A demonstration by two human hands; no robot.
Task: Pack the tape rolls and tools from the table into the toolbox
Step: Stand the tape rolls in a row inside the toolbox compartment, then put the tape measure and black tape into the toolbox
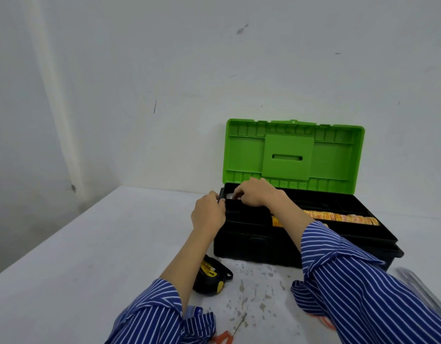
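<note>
Plain workroom or workshop corner: scuffed white walls (164, 70), stained white table (102, 244), open toolbox (264, 244).

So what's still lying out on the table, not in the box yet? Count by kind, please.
Tape measure: 1
Scissors, orange handles, partly hidden by a sleeve: 1
Clear plastic item at the right edge, too blurred to name: 1
Total: 3 in view on the table; sleeves may hide more.
</note>
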